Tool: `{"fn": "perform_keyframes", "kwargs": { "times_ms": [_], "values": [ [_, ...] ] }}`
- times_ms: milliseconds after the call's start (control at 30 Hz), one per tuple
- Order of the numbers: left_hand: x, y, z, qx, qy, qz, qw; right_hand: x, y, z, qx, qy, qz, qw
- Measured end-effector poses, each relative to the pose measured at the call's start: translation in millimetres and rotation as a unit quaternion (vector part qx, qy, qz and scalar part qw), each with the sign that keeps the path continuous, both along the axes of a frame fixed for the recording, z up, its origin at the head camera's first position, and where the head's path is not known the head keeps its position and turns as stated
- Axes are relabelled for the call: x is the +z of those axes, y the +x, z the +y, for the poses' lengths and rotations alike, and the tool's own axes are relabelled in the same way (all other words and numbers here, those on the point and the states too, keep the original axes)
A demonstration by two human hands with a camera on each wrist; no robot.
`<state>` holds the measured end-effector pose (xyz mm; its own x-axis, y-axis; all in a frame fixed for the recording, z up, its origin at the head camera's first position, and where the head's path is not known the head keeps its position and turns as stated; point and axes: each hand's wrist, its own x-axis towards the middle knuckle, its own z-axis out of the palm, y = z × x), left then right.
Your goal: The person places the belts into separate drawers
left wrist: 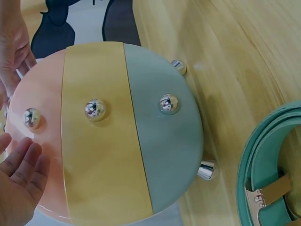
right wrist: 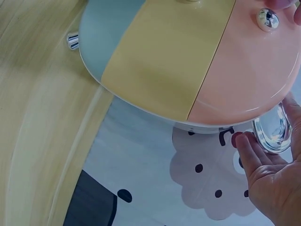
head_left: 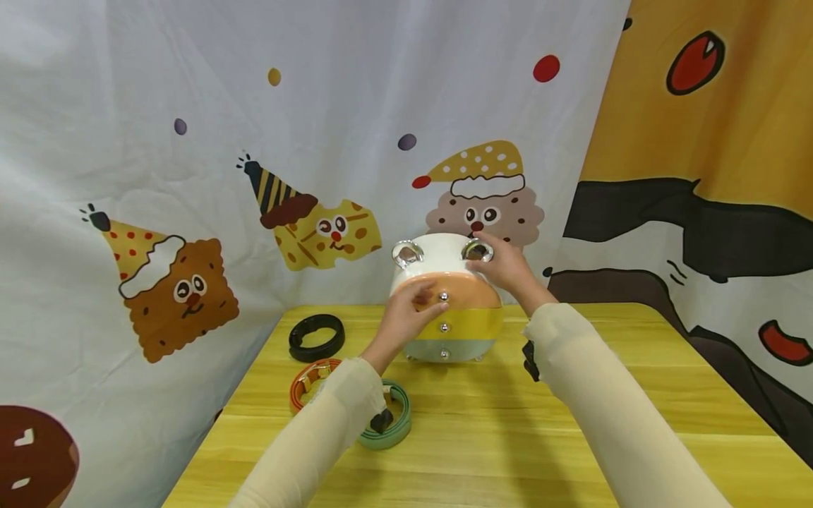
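Note:
A small rounded drawer box (head_left: 489, 323) stands on short silver feet, with a white top and coral, yellow and grey-green drawer fronts. Each front carries a round silver knob (left wrist: 95, 109), and two shiny silver ears stick up from the top. In the head view my left hand (head_left: 406, 314) is in front of the coral top drawer, its fingers loosely bent beside the upper knob (left wrist: 32, 118) and holding nothing. My right hand (head_left: 504, 267) holds the right-hand silver ear (right wrist: 273, 129), with thumb and fingers on either side of it.
Left of the box lie a coiled black belt (head_left: 292, 340), an orange belt (head_left: 295, 392) partly behind my left forearm, and a coiled green belt (head_left: 401, 430) with a metal buckle (left wrist: 256, 199). A white cartoon-print curtain (head_left: 356, 92) hangs behind the wooden table (head_left: 470, 437).

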<state>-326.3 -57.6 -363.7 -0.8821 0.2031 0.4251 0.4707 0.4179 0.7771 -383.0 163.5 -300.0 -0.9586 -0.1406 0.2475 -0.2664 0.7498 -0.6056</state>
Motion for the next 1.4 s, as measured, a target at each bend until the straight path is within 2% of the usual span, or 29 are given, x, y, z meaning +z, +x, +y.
{"fn": "perform_keyframes", "kwargs": {
  "times_ms": [567,800,1133,1400],
  "values": [
    [-8.7,-5.4,6,0.028,-0.002,0.020,0.9994,-4.8,-2.6,0,0.004,-0.014,-0.020,1.000],
    [-12.8,-7.9,8,0.035,0.006,0.037,0.9987,-6.8,-1.2,0,0.009,-0.018,-0.015,1.000],
    [-17.8,-9.7,12,0.026,0.031,0.040,0.9984,-8.8,-2.1,2,0.014,-0.021,-0.014,1.000],
    [-20.4,-8.8,15,0.028,0.045,0.031,0.9982,-10.0,-3.0,2,0.026,-0.054,-0.012,0.998]
  ]
}}
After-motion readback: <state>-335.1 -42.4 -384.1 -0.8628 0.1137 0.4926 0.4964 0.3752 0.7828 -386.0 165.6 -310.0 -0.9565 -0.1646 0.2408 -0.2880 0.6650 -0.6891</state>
